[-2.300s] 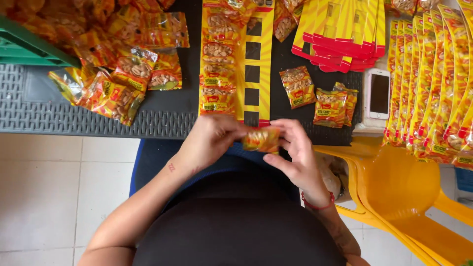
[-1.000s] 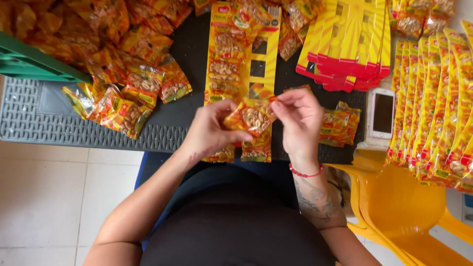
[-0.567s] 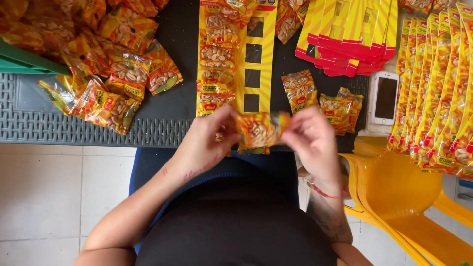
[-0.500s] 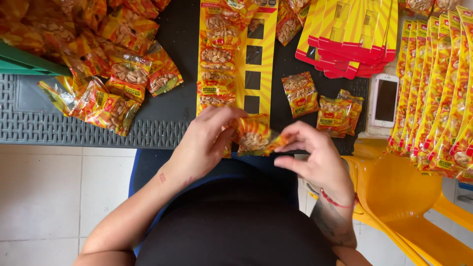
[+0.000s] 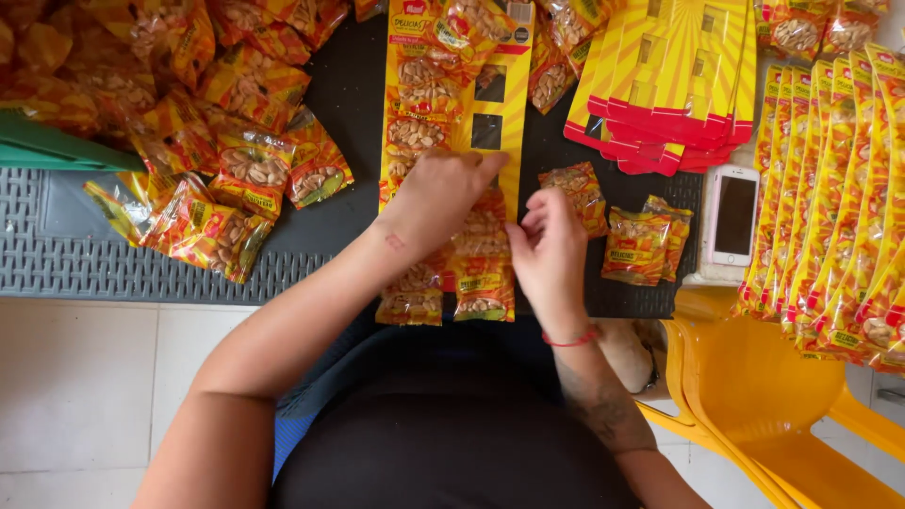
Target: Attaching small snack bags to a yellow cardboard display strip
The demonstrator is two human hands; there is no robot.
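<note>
Seen from above: a person stands at a dark counter [image 5: 358, 85] fixing peanut packets onto a long yellow card strip [image 5: 504, 94] that lies away from the body and hangs over the near edge. The left hand [image 5: 436, 193] rests flat on the strip, fingers spread narrow, pressing it down and holding nothing. The right hand [image 5: 547, 250] pinches the top of one packet [image 5: 483, 240] between thumb and fingertips, at the strip's right column, touching the card. Two packets [image 5: 413, 292] already hang below it, past the counter edge. A loose heap of packets [image 5: 226, 160] lies to the left, a few more [image 5: 641, 243] to the right, beside a white phone [image 5: 733, 215]; a stack of bare strips [image 5: 674, 80] sits far right, filled strips [image 5: 830, 198] beyond them. Risk, as judged: the overhanging loaded end may drag the strip off the counter if the left hand lifts; a weak pinch may leave the packet crooked or unhooked.
</note>
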